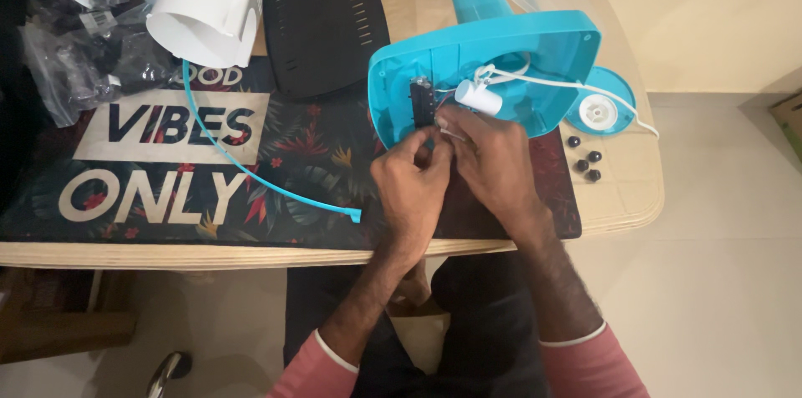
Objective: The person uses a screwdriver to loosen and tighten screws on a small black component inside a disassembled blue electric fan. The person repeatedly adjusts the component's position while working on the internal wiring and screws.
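A turquoise fan base (535, 47) lies tipped on its side on the table, its open underside facing me. Inside it sit a black switch block (421, 102), a white cylindrical capacitor (478, 98) and white wires. My left hand (411, 185) and my right hand (493, 160) meet just below the switch block, fingers pinched together on thin wires coming out of the base. What exactly lies between the fingertips is hidden by the hands.
A black vented cover (324, 18) lies behind the dark floral mat (167, 197). A thin turquoise ring strip (251, 172) curves across the mat. White rolled sheets (205, 1) and plastic bags (75, 47) sit at the left. A round turquoise cap (603, 106) and several small black knobs (586, 160) lie at the right.
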